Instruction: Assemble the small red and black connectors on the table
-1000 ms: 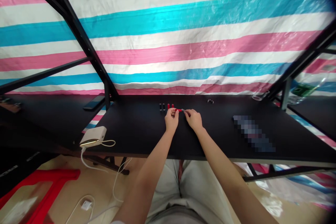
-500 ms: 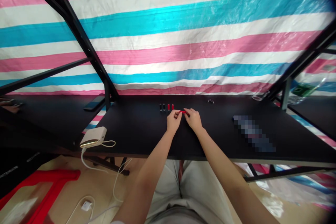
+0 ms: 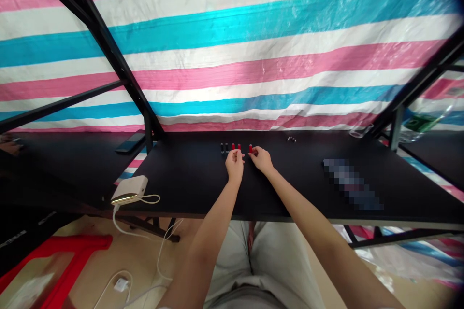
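Note:
Near the middle of the black table, my right hand pinches a small red cylinder, which stands upright between thumb and fingers. My left hand is just to its left, apart from that cylinder. Its fingers are drawn together in a pinch; whether something tiny is in them I cannot make out. Behind its fingertips stand two more red cylinders, one on the left and one on the right, partly covered by the hand. Beside them are two upright black cylinders with pale lower ends.
Several small black and silver pieces lie farther back on the right. A blurred-out dark object rests at right. A white box with cables sits at the left front edge. Black metal posts flank the table before a striped sheet.
The red cylinder was held level between both hands; now it is upright in my right hand alone. My left hand has moved away to the left.

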The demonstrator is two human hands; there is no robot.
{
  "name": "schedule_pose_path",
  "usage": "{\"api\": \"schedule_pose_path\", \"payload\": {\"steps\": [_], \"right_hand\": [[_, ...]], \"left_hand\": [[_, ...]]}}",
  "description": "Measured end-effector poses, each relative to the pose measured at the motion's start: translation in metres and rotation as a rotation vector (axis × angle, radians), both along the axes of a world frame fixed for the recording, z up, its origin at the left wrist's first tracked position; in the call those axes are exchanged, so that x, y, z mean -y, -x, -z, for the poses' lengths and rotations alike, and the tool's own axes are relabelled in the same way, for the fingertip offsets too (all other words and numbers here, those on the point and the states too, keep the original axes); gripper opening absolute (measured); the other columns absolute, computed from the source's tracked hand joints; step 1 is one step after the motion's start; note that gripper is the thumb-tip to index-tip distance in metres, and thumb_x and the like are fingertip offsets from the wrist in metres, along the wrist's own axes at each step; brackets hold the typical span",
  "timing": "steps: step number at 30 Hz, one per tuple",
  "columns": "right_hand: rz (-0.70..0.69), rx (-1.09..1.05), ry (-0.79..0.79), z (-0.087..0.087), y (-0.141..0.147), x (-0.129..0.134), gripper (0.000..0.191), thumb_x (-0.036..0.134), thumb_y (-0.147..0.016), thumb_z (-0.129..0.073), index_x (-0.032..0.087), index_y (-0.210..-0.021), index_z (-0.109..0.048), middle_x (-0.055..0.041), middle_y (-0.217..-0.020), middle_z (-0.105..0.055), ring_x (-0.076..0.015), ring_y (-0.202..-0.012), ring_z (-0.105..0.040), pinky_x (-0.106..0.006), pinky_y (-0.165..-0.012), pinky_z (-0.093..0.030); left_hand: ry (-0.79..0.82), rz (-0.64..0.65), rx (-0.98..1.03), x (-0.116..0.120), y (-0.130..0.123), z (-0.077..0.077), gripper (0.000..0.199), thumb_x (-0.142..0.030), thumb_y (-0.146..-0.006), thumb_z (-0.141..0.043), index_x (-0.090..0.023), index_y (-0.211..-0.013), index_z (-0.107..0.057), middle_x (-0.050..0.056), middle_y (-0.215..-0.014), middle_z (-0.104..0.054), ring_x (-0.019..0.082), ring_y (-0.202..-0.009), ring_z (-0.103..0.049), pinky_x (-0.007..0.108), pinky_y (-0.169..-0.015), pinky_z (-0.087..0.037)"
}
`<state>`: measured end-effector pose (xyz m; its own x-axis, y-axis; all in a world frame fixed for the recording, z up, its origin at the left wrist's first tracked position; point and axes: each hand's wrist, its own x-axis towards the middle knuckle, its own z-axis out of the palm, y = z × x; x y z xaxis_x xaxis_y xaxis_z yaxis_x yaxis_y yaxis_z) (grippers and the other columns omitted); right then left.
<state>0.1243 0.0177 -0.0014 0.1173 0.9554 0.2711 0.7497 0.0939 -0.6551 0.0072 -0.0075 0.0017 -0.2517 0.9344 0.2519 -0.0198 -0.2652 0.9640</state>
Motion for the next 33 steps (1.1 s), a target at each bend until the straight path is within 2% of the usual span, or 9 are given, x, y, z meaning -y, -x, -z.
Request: {"api": "schedule_pose_path", "payload": {"steps": [5,9,14,17,22,26,33], "right_hand": [[0.024,0.125,0.100,-0.004,0.011,-0.012,0.012,0.030,-0.074,-0.055,0.020,-0.079,-0.059,-0.0013,-0.078,-0.064,-0.0154,-0.078,-0.056,-0.027,-0.069,-0.035],[0.022,0.217,0.126,-0.003,0.017,-0.018,0.014,0.031,-0.076,-0.054,0.019,-0.081,-0.060,-0.0033,-0.083,-0.063,-0.0171,-0.084,-0.055,-0.029,-0.071,-0.034],[0.022,0.225,0.121,-0.006,0.014,-0.016,0.021,0.036,-0.072,-0.058,0.019,-0.083,-0.059,-0.0042,-0.085,-0.062,-0.0190,-0.084,-0.054,-0.032,-0.073,-0.035],[0.030,0.129,0.018,-0.009,0.006,-0.003,0.023,0.038,-0.071,-0.057,0.019,-0.083,-0.060,-0.0029,-0.078,-0.062,-0.0179,-0.077,-0.055,-0.033,-0.073,-0.036],[0.134,-0.248,-0.314,-0.007,-0.010,0.025,0.030,0.038,-0.081,-0.040,0.016,-0.088,-0.059,-0.0043,-0.074,-0.061,-0.0126,-0.064,-0.053,-0.026,-0.064,-0.040],[0.177,-0.360,-0.348,-0.004,-0.019,0.035,0.031,0.041,-0.079,-0.042,0.015,-0.084,-0.060,-0.0029,-0.068,-0.058,-0.0112,-0.057,-0.049,-0.024,-0.058,-0.040],[0.166,-0.349,-0.355,-0.005,-0.020,0.036,0.032,0.041,-0.079,-0.042,0.016,-0.083,-0.060,-0.0024,-0.067,-0.058,-0.0109,-0.057,-0.050,-0.023,-0.058,-0.041]], "left_hand": [[0.050,-0.066,0.105,-0.004,0.005,0.001,0.023,-0.037,-0.078,-0.046,-0.015,-0.082,-0.052,0.001,-0.068,-0.058,0.006,-0.046,-0.049,0.019,-0.047,-0.039],[0.068,-0.074,0.128,-0.005,0.006,0.001,0.022,-0.036,-0.077,-0.046,-0.015,-0.081,-0.052,0.001,-0.067,-0.058,0.006,-0.046,-0.049,0.018,-0.046,-0.037],[0.094,-0.061,0.137,-0.004,0.004,-0.001,0.021,-0.035,-0.076,-0.047,-0.015,-0.078,-0.053,0.000,-0.063,-0.057,0.006,-0.044,-0.048,0.017,-0.044,-0.036],[0.141,-0.031,0.135,-0.004,0.003,-0.003,0.020,-0.033,-0.075,-0.047,-0.014,-0.074,-0.054,-0.001,-0.058,-0.055,0.005,-0.040,-0.044,0.018,-0.042,-0.035],[0.128,-0.009,0.111,-0.002,0.001,-0.003,0.019,-0.031,-0.075,-0.047,-0.014,-0.073,-0.056,-0.001,-0.056,-0.054,0.004,-0.038,-0.042,0.018,-0.042,-0.035],[0.116,-0.027,0.093,-0.002,0.002,0.000,0.019,-0.031,-0.074,-0.047,-0.014,-0.073,-0.056,-0.002,-0.055,-0.053,0.005,-0.038,-0.043,0.018,-0.042,-0.035],[0.101,-0.037,0.072,-0.001,0.002,0.001,0.019,-0.032,-0.074,-0.047,-0.015,-0.073,-0.056,-0.002,-0.055,-0.053,0.005,-0.038,-0.043,0.018,-0.042,-0.035]]}}
